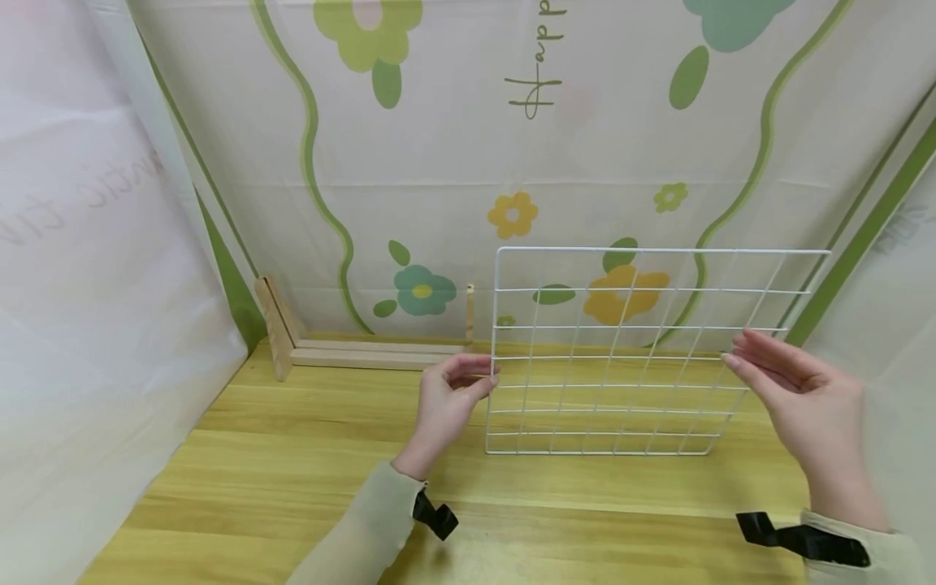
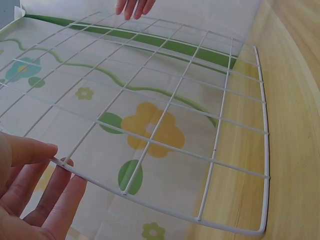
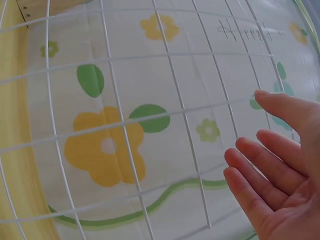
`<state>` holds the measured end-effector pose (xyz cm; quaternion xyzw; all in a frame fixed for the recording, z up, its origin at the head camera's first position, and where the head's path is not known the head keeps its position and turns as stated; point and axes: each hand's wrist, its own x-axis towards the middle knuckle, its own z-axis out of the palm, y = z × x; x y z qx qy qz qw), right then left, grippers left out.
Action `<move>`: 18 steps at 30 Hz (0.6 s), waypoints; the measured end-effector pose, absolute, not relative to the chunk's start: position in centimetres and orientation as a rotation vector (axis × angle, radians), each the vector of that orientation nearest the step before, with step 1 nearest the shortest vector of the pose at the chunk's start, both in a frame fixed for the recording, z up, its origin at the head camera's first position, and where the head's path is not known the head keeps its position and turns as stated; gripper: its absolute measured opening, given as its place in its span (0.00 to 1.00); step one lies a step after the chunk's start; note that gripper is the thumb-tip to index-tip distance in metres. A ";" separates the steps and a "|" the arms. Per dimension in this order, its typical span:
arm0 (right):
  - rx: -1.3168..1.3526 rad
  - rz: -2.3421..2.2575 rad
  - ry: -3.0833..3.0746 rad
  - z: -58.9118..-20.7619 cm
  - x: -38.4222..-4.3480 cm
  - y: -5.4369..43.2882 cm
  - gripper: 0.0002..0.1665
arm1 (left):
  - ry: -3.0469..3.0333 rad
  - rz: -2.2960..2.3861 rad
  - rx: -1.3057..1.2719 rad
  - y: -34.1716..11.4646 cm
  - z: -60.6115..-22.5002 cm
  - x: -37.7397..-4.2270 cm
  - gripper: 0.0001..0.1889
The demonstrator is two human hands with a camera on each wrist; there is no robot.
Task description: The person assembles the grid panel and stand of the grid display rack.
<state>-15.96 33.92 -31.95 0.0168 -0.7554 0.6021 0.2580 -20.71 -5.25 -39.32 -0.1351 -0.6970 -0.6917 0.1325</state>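
A white wire grid panel (image 1: 617, 327) stands upright, tilted, over the wooden table. My left hand (image 1: 448, 398) pinches its left edge wire between thumb and fingers, and the left wrist view shows the fingers (image 2: 62, 202) curled under that wire. Near the panel's opposite edge is my right hand (image 1: 808, 398). In the right wrist view this right hand (image 3: 275, 170) has its thumb and fingers spread apart and relaxed, overlapping the edge of the grid, with no wire pinched between them.
A light wooden stand (image 1: 380, 357) with an upright end piece lies at the back left of the table (image 1: 292, 455), partly behind the panel. Behind it hangs a flower-printed cloth (image 1: 431, 146), and pale cloth walls (image 1: 95, 268) close in both sides.
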 end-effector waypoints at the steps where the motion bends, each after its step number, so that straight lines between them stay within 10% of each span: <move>1: 0.056 1.618 -2.073 -32.0 -16.0 33.7 0.28 | -2.024 -2.008 -0.385 -5.2 -39.3 -20.7 0.10; 18: 0.114 1.397 -2.235 -32.1 -17.9 31.3 0.29 | -2.025 -1.971 -0.381 -4.8 -36.7 -18.7 0.09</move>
